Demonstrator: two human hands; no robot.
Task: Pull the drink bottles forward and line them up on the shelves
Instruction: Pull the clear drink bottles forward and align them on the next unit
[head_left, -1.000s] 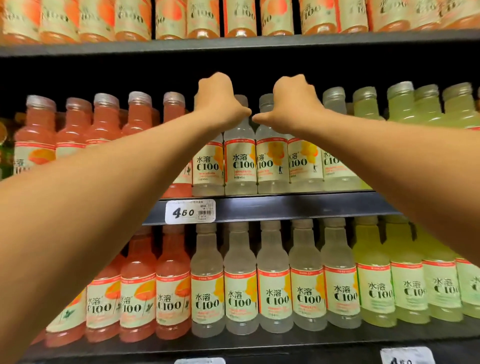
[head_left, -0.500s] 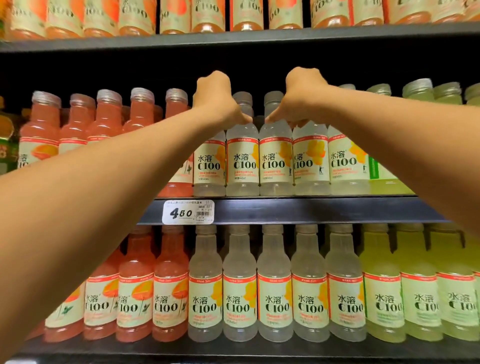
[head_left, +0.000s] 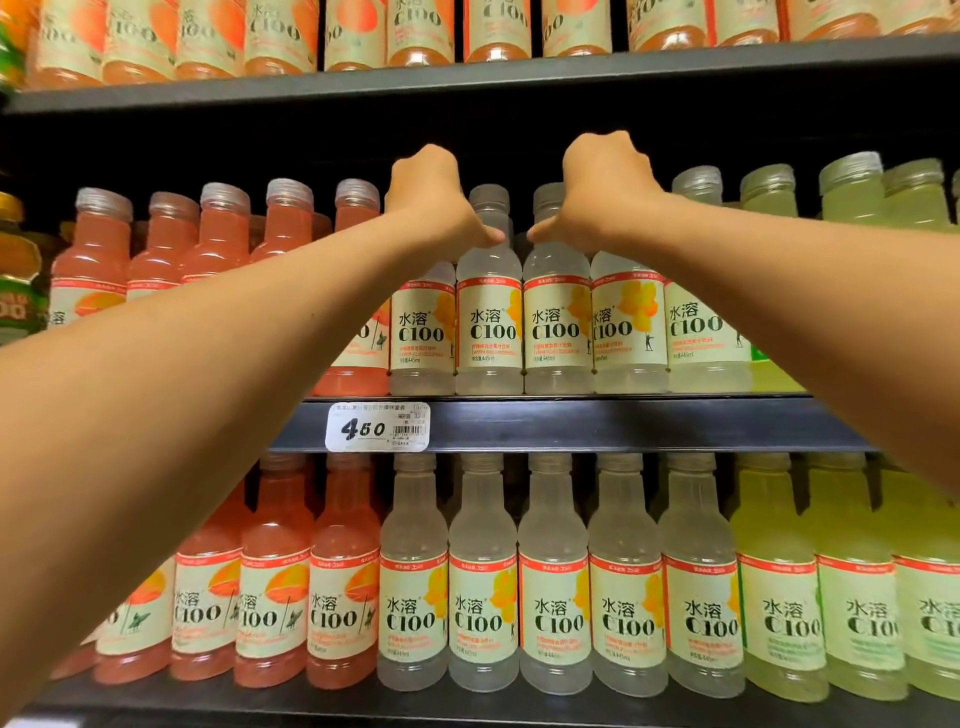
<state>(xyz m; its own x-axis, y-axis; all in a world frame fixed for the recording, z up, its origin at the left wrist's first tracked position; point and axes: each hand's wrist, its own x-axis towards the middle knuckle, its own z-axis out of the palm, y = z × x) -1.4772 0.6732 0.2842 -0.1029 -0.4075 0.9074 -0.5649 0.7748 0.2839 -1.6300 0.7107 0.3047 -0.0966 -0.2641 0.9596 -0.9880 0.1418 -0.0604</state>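
Note:
On the middle shelf (head_left: 571, 426) stands a row of clear C100 drink bottles with cream labels. My left hand (head_left: 436, 197) is curled over the top of the leftmost clear bottle (head_left: 422, 332), hiding its cap. My right hand (head_left: 608, 192) is curled the same way over the top of the fourth clear bottle (head_left: 628, 332). Two clear bottles (head_left: 488, 332) stand between them with their caps showing. My thumbs point toward each other over those bottles' shoulders. The fingers are hidden behind the hands.
Pink bottles (head_left: 218, 244) fill the middle shelf's left side and yellow-green bottles (head_left: 852, 192) its right. A 4.50 price tag (head_left: 377, 427) sits on the shelf edge. The lower shelf holds full rows (head_left: 556, 597); the top shelf (head_left: 467, 78) overhangs closely. A green bottle (head_left: 15, 291) is at far left.
Both hands stay on the same two bottle tops. The view has shifted slightly, and the hands sit a little further apart than one second ago.

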